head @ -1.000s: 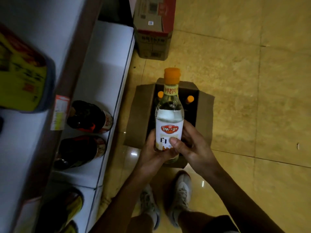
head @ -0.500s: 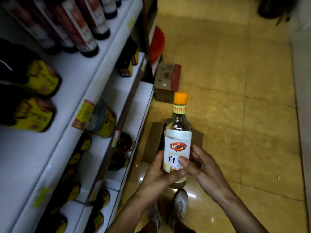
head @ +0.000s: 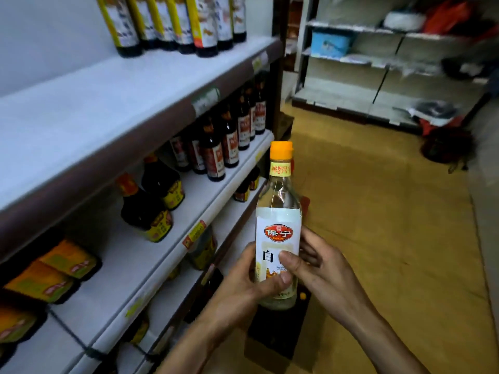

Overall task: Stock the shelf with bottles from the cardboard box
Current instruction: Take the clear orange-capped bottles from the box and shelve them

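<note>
Both hands on one bottle [head: 279, 220], held upright in the aisle. Left hand [head: 240, 290] wraps the lower body from the shelf side, thumb laid across the bottom of the label. Right hand [head: 321, 268] closes on it from the other side, thumb pressed flat on the label front, fingers curled behind. Clear liquid, white label with red emblem, orange cap [head: 281, 150].

Far left: shelf [head: 113, 109], white boards, brown front rail with price tags [head: 195, 234]. Tall bottles [head: 172, 25] with yellow-edged labels stand in a row at the far end of the top board. Next board down: orange packets [head: 56, 271] at far left, then squat dark bottles [head: 147, 211] with yellow labels, then slim dark bottles [head: 224, 147] with red-and-white labels in a tight group. Lower boards dim, contents hard to read.

Held bottle is near the shelf's front edge, touching nothing but the hands. Beneath it on the floor: cardboard box [head: 272, 338], open, dark inside. A second orange cap [head: 303, 296] shows by the bottle's base.

Right: yellow tiled floor [head: 391, 225]. Beyond it, blurred white racks [head: 364, 87] with a blue basket [head: 328, 44].
</note>
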